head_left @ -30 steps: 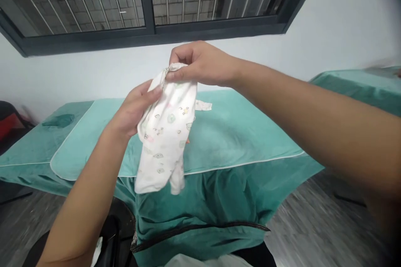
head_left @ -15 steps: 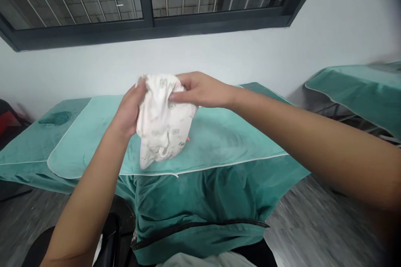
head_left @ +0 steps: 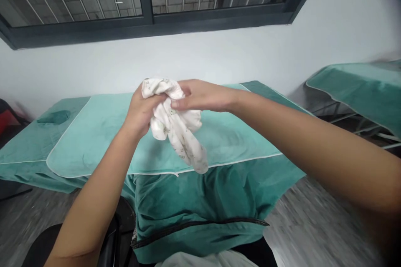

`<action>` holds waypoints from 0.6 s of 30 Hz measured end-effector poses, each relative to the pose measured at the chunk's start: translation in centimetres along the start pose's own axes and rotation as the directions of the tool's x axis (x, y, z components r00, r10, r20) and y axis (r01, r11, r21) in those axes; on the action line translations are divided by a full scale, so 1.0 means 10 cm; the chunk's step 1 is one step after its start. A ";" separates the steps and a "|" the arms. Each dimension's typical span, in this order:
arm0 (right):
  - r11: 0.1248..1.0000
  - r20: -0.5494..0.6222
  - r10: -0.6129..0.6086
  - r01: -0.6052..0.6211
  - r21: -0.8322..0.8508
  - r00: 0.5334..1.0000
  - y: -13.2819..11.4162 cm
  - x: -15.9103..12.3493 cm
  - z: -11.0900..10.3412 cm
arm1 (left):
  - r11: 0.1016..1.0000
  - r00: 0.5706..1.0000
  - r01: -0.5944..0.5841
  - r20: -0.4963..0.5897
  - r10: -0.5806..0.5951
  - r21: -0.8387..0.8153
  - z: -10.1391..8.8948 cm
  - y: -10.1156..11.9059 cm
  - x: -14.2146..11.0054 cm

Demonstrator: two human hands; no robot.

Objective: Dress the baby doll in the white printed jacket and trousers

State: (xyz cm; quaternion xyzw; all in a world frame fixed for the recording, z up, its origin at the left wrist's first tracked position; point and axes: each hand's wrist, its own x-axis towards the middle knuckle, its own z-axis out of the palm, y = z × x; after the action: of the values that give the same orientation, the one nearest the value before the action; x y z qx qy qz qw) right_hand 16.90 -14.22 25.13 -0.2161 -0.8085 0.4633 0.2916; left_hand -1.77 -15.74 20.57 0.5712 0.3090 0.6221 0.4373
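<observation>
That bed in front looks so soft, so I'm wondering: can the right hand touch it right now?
Probably yes: nothing seems to block the right hand from the bed, though it is busy holding the white cloth.

Left hand (head_left: 138, 112) and right hand (head_left: 202, 95), fingers partly hidden by the bunched white garment (head_left: 186, 144); its printed motifs are too small to identify. Window (head_left: 219, 17) cut off above; second teal-draped table (head_left: 360, 89) cut off at right.

dark-framed window (head_left: 148, 0) | white wall (head_left: 219, 58) below it | green-draped table (head_left: 360, 85), far right | grey floor (head_left: 303, 217)
</observation>
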 end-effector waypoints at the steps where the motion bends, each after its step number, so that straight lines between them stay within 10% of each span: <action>1: 0.998 0.059 0.023 -0.020 -0.055 0.998 0.03 -0.02 -0.03 | 1.000 0.999 0.004 -0.035 -0.005 -0.012 0.00 -0.02 0.01; 6: 0.969 0.033 0.178 -0.170 -0.180 0.983 0.29 -0.06 -0.09 | 0.990 0.990 0.143 -0.014 -0.143 -0.003 -0.05 -0.17 0.04; 12: 0.976 -0.360 0.145 -0.073 0.206 0.921 0.57 0.00 0.02 | 0.936 0.872 0.328 0.339 -0.352 0.129 -0.11 -0.44 -0.07; 15: 0.926 -0.402 0.224 -0.066 0.372 0.888 0.69 0.02 0.06 | 0.889 0.773 0.412 0.439 -0.457 0.200 -0.12 -0.57 -0.10; 18: 0.863 -0.307 0.302 -0.122 0.490 0.903 0.86 -0.06 0.04 | 0.876 0.793 0.456 0.376 -0.480 0.158 -0.14 -0.67 -0.08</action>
State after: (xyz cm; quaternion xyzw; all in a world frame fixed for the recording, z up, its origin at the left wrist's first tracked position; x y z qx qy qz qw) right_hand 17.73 -10.72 17.26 -0.3141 -0.5759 0.6209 0.4291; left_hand -1.88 -13.42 14.12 0.6055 0.3620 0.3535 0.6143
